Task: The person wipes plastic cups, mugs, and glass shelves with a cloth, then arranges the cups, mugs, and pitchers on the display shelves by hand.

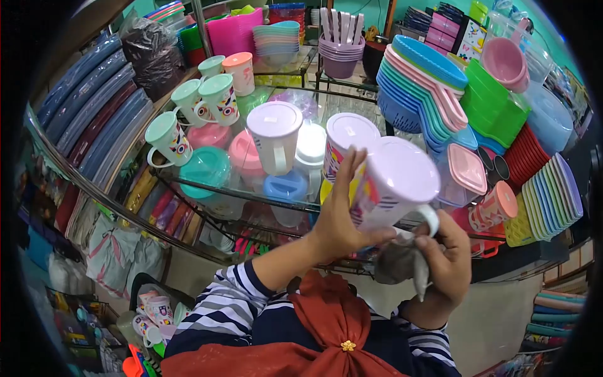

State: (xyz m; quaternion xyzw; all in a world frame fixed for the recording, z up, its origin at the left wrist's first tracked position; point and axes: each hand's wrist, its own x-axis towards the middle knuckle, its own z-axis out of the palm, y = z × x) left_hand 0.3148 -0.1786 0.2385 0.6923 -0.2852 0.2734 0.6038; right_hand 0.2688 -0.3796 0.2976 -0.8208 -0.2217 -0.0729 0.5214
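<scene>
A large plastic mug with a lilac lid and a coloured print is held up in front of me, slightly tilted. My left hand grips its side, fingers behind it and thumb near the handle. At the white handle, my right hand pinches a grey cloth that hangs below it. Just behind stand a similar lilac-lidded mug and another one on the glass shelf.
Mint-lidded mugs stand on the left of the shelf, near a teal-lidded container. On the right are stacked baskets and a pink-lidded box. A dark crate of mugs sits low at left. The shelf's metal edge runs before me.
</scene>
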